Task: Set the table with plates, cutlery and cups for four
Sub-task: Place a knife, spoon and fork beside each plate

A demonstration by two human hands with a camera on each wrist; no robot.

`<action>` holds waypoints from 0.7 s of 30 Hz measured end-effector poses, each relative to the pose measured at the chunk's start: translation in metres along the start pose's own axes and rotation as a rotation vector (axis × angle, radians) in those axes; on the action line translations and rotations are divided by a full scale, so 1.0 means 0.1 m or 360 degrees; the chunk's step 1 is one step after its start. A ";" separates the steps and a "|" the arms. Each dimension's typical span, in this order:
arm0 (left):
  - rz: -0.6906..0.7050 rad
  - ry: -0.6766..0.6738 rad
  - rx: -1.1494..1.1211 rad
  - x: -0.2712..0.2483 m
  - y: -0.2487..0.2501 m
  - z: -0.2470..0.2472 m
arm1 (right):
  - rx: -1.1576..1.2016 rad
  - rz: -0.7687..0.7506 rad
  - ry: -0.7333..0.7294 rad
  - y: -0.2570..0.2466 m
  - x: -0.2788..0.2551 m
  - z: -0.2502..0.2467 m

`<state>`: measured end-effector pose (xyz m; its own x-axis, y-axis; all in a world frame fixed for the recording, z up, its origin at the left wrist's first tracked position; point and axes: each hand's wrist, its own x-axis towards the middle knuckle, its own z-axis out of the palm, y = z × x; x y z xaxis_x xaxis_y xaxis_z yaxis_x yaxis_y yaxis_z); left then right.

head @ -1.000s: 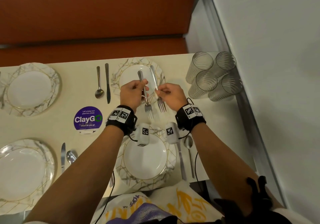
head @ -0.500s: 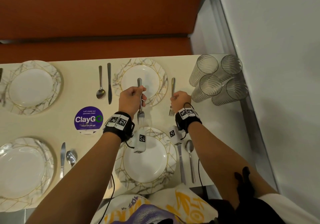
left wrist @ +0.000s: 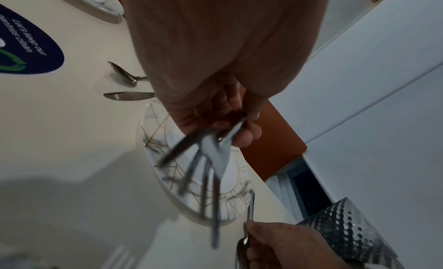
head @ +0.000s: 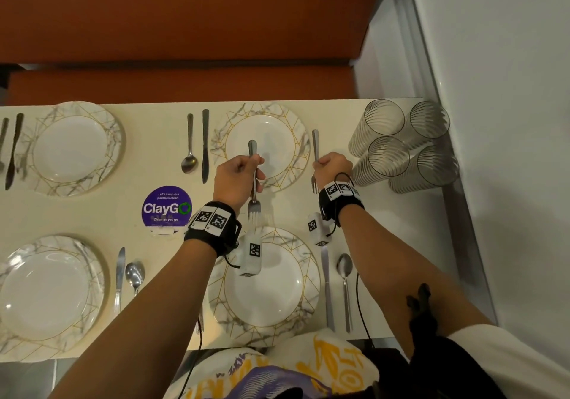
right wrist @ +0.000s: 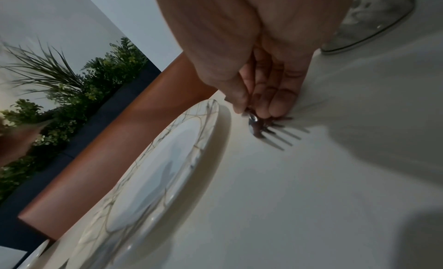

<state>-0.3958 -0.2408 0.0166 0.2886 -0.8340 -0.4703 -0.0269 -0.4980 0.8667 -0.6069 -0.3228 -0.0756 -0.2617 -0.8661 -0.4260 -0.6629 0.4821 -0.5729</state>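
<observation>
The fork (head: 315,164) is low over the table (head: 154,139), just right of the far plate (head: 296,139), pinched in the right hand (head: 331,168). The left hand (head: 236,182) grips another fork (head: 253,188) over that plate's near rim. Step: laying forks; next, seemingly, release this one parallel to the plate.

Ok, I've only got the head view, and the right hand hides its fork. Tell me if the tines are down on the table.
Observer: In the right wrist view the right fork has its tines down on the table, or very nearly. Their shadow starts right at them.
Operator: Give me that hand's grip.
Observer: The right hand pinches the fork's neck between thumb and fingers.
Operator: Now the left fork.
Observer: In the left wrist view the left hand curls its fingers round the left fork. It is blurred, over the far plate, and seems clear of it.
</observation>
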 end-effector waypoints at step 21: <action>-0.0169 -0.0058 -0.0055 0.02 -0.08 -0.12 | -0.0038 -0.0045 -0.0024 -0.27 0.35 -0.05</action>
<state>-0.3831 -0.2351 0.0105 0.2529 -0.7855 -0.5649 0.0353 -0.5760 0.8167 -0.6015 -0.3667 -0.0709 -0.2323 -0.8770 -0.4205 -0.6865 0.4541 -0.5678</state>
